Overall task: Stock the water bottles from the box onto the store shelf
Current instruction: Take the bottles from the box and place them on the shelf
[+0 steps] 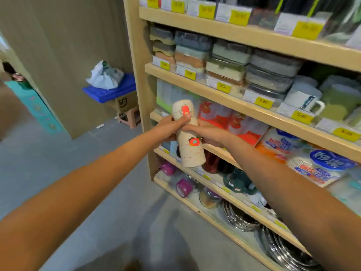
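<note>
Stacked grey and green lidded plastic containers [228, 61] sit above yellow price tags [223, 87], near a white ceramic mug [304, 98]. A crumpled white bag [104, 75] lies on a blue slatted plastic tray [111, 90]. Shiny steel plates [240, 216] lean low down.

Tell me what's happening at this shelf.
A person holds a cream water bottle with a red lid button in both hands, in front of the wooden store shelf. The left hand grips it near the lid, the right hand around the middle. The bottle is in the air, not yet on any shelf board.
</note>
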The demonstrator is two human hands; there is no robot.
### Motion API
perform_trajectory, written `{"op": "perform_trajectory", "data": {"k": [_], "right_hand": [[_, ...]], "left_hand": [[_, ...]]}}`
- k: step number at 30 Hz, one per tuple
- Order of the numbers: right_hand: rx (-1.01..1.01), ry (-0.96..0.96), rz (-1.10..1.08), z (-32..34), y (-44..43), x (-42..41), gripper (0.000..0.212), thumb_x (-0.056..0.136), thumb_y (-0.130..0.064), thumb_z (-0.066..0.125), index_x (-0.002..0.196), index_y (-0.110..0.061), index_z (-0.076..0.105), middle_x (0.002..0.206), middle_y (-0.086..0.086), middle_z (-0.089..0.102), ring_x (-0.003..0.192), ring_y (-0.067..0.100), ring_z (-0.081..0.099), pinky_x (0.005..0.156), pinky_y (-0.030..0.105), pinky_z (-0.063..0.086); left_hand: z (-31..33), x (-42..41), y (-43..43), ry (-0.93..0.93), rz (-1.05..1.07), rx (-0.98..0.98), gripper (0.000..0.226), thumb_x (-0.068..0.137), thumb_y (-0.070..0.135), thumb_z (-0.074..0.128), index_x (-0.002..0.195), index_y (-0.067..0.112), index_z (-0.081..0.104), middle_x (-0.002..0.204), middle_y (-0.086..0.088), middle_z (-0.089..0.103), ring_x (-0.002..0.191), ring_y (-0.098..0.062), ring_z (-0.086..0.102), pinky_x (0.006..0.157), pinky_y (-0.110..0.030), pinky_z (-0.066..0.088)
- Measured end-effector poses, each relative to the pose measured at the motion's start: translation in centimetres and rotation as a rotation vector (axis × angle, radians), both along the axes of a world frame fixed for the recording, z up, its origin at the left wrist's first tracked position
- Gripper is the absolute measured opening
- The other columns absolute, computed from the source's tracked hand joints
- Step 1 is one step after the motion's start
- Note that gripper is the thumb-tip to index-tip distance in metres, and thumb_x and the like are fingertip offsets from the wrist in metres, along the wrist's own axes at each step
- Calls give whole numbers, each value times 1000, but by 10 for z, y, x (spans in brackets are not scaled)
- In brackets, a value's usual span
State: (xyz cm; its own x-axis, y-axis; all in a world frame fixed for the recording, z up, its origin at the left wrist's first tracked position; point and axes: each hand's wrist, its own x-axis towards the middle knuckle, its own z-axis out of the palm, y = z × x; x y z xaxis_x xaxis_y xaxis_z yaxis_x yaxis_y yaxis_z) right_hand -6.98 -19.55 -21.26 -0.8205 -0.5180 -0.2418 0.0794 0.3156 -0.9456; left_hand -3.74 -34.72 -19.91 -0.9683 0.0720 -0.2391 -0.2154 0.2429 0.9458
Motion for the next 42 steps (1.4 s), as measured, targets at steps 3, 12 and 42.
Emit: {"op": "perform_trajectory", "data": {"k": [3, 12, 42], "right_hand": [[-15, 45, -71, 23, -25, -12, 15, 90, -30, 62, 105, -28, 62, 109, 7, 71, 104, 25, 67, 99, 47, 49], [-114, 225, -335, 134, -42, -50, 23, 90, -30, 61, 111, -22, 58, 112, 10, 68, 97, 22, 67, 88, 39, 53], [193, 1591, -759, 489, 32, -127, 56, 81, -41, 71, 129, -24, 49, 121, -8, 59, 110, 4, 57, 89, 23, 50]], "left_hand": [[25, -22, -26, 46, -73, 1, 44, 87, 54, 55, 112, 18, 59, 101, -3, 69, 90, -17, 67, 81, -29, 55], [141, -95, -38, 278, -285, 67, 37, 90, 49, 55, 111, 19, 58, 96, 0, 68, 80, -8, 65, 64, -20, 53], [494, -213, 42, 1298, -486, 301, 59, 84, 21, 69, 133, 10, 38, 123, -5, 55, 108, -12, 56, 88, -25, 51]]}}
